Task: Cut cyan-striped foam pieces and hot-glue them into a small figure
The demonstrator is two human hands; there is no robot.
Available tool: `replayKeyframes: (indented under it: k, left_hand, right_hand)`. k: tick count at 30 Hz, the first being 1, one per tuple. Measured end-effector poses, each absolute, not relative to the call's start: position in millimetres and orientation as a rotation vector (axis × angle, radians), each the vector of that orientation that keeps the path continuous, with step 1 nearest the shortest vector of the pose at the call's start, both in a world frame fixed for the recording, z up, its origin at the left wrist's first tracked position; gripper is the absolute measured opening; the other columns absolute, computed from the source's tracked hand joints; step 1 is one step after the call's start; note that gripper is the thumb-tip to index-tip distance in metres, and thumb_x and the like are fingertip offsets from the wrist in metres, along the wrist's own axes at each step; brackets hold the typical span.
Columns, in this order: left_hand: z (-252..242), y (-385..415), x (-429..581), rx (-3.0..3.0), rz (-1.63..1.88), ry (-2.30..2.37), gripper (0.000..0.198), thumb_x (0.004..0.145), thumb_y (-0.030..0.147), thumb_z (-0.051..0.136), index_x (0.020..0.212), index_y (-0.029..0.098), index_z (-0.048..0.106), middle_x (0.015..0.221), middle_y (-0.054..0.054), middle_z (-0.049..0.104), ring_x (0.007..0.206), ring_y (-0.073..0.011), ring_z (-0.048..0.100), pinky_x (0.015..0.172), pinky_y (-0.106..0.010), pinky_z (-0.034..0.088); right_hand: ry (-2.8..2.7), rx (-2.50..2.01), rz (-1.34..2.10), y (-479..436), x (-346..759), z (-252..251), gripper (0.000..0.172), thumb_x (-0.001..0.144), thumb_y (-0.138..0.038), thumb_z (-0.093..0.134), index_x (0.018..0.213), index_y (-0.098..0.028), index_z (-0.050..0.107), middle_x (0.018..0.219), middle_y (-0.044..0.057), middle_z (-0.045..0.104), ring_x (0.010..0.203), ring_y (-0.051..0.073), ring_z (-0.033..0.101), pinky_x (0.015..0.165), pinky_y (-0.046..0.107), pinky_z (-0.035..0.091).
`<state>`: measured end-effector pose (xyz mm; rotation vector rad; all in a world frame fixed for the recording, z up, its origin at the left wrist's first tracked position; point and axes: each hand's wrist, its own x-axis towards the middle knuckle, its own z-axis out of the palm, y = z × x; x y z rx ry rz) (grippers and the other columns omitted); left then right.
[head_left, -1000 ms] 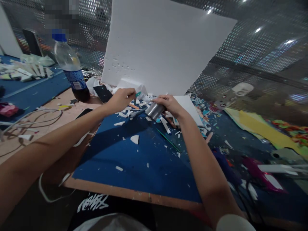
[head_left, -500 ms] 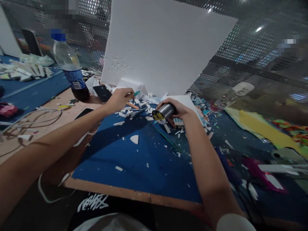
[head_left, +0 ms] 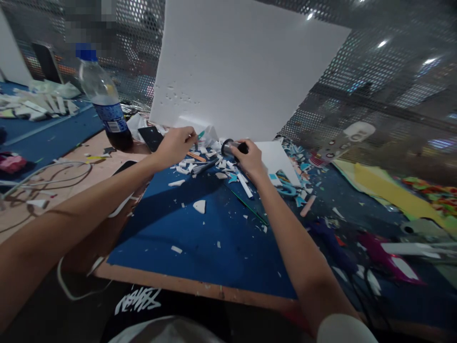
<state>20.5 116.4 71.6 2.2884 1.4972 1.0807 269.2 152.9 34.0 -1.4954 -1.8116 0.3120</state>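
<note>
My left hand (head_left: 178, 144) is closed, its fingers pinching a small teal object (head_left: 201, 135) whose tip sticks out past them; its kind does not show. My right hand (head_left: 253, 161) wraps round a short, shiny black-and-silver cylinder (head_left: 227, 146), which lies on its side in the air with one end toward my left hand. Beneath both hands lie white foam scraps (head_left: 221, 166), a blue star-shaped piece (head_left: 233, 177) and an orange strip (head_left: 196, 156). A thin green stick (head_left: 248, 206) rests on the blue mat (head_left: 200, 238).
A large white foam board (head_left: 243, 66) stands at the back against perforated metal. On the left are a soda bottle (head_left: 107, 109), a dark phone (head_left: 151, 138) and cables (head_left: 46, 174). To the right lie a magenta glue gun (head_left: 387, 257), yellow sheets (head_left: 385, 188) and a white-topped cup (head_left: 353, 136).
My right hand has moved left and farther back with the cylinder, bringing it closer to my left hand and turning it. My left hand has shifted slightly left.
</note>
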Motion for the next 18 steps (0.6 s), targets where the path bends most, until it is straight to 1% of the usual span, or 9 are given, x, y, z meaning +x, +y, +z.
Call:
replayKeyframes:
  k: [2,7,12,15,16,17,18]
  left_hand:
    - [68.7,115.5,23.0,2.318,1.032,1.491,0.018,0.084,0.016,0.049,0.068,0.017,0.058,0.045,0.003,0.041,0.045,-0.0116,0.036,0.051,-0.027,0.023]
    - [67.2,113.9,25.0,2.377,0.928,1.501,0.017,0.083,0.018,0.051,0.071,0.016,0.061,0.049,0.0,0.047,0.047,-0.0124,0.039,0.052,-0.027,0.023]
    - [71.3,109.8,25.4,2.432,0.854,1.518,0.019,0.084,0.019,0.048,0.073,0.015,0.063,0.054,-0.002,0.051,0.049,-0.0136,0.042,0.053,-0.027,0.024]
    - [73.1,107.2,26.3,2.451,0.834,1.534,0.02,0.084,0.019,0.048,0.075,0.015,0.064,0.053,-0.002,0.051,0.048,-0.0133,0.042,0.052,-0.026,0.024]
    - [73.7,106.7,26.4,2.455,0.833,1.537,0.02,0.084,0.019,0.048,0.076,0.015,0.065,0.053,-0.002,0.052,0.048,-0.0132,0.042,0.053,-0.026,0.025]
    - [74.2,106.3,26.6,2.46,0.832,1.541,0.02,0.085,0.02,0.048,0.078,0.015,0.066,0.053,-0.002,0.052,0.048,-0.0132,0.042,0.053,-0.026,0.025]
    - [74.5,106.1,26.7,2.463,0.832,1.547,0.02,0.085,0.02,0.048,0.079,0.015,0.066,0.053,-0.002,0.053,0.048,-0.0133,0.043,0.054,-0.026,0.026]
  right_hand:
    - [-1.84,-1.471,0.226,154.8,268.1,22.8,0.043,0.075,-0.049,0.06,0.107,-0.02,0.061,0.114,0.012,0.06,0.11,0.028,0.053,0.094,0.041,0.039]
    - [-1.91,-1.498,0.107,156.2,267.4,6.3,0.048,0.076,-0.043,0.065,0.119,-0.021,0.059,0.121,0.014,0.056,0.115,0.031,0.05,0.098,0.045,0.036]
    - [-1.995,-1.586,0.058,158.0,268.1,12.9,0.056,0.079,-0.046,0.062,0.127,-0.018,0.055,0.129,0.016,0.053,0.123,0.032,0.044,0.101,0.047,0.034]
    - [-2.061,-1.664,0.06,159.1,285.8,39.7,0.05,0.084,-0.05,0.054,0.121,-0.017,0.059,0.127,0.015,0.057,0.118,0.03,0.049,0.098,0.044,0.038]
    - [-2.052,-1.718,0.045,158.3,297.1,52.2,0.049,0.083,-0.05,0.054,0.118,-0.015,0.061,0.124,0.017,0.058,0.116,0.03,0.051,0.096,0.044,0.039]
    - [-2.033,-1.784,0.027,156.6,310.7,65.4,0.048,0.081,-0.049,0.057,0.113,-0.014,0.064,0.12,0.019,0.06,0.111,0.032,0.054,0.093,0.045,0.042]
    - [-2.009,-1.86,0.01,153.9,326.1,78.4,0.044,0.075,-0.046,0.064,0.103,-0.013,0.067,0.111,0.02,0.063,0.103,0.033,0.058,0.087,0.046,0.044]
